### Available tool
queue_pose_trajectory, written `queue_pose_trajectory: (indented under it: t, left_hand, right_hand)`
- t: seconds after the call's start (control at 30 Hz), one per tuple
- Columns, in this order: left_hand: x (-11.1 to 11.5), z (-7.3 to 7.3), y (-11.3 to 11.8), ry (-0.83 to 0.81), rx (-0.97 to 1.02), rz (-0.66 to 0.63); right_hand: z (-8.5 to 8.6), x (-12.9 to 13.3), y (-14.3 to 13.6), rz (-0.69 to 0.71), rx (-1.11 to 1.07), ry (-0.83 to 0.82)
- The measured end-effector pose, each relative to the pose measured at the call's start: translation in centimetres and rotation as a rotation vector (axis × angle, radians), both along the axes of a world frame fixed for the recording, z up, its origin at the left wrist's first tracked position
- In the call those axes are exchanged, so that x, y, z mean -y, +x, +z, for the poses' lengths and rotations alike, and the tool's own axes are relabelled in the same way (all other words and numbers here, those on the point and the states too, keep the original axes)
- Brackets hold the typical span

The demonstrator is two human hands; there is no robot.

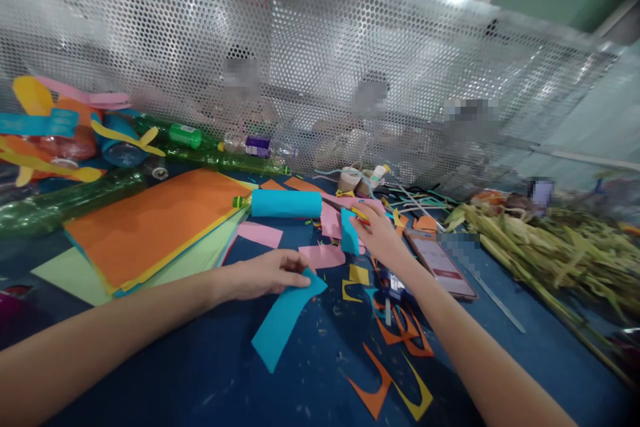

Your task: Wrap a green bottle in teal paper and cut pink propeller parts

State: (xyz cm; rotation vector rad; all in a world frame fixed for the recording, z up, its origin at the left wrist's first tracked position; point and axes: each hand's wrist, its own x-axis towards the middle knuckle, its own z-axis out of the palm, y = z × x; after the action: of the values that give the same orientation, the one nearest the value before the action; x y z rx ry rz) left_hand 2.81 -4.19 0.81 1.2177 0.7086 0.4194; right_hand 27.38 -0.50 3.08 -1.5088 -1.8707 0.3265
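My left hand (273, 273) pinches one end of a blue paper strip (285, 323), which hangs slanting down over the dark blue table. Farther right, my right hand (377, 230) has its fingers on the yellow and red handle of a pair of scissors (359, 215), whose dark blade points left. A smaller blue paper piece (349, 232) is at its fingertips; whether they touch it I cannot tell. Beyond both hands lies a bottle wrapped in blue paper (287, 203), with a green cap at its left end.
An orange paper sheet (165, 223) tops a stack at left, near bottle-made paper planes (60, 130). Pink scraps (323, 255) and orange offcuts (373, 383) lie about. A phone (443, 263) and dried husks (545, 247) are at right. A perforated metal panel (300, 47) stands behind.
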Motion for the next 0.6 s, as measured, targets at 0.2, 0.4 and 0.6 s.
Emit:
queue_pose_trajectory:
  t: [0.2, 0.4, 0.6]
  left_hand:
    - [0.2, -0.7, 0.6, 0.061, 0.199, 0.222]
    - [0.2, -0.5, 0.5, 0.003, 0.263, 0.215]
    - [-0.1, -1.0, 0.6, 0.123, 0.139, 0.182]
  right_hand:
    - [1.5, 4.2, -4.3, 0.358, -0.088, -0.452]
    - [1.3, 4.8, -5.6, 0.320, -0.104, -0.282]
    - [0.5, 3.9, -5.1, 0.251, -0.272, -0.227]
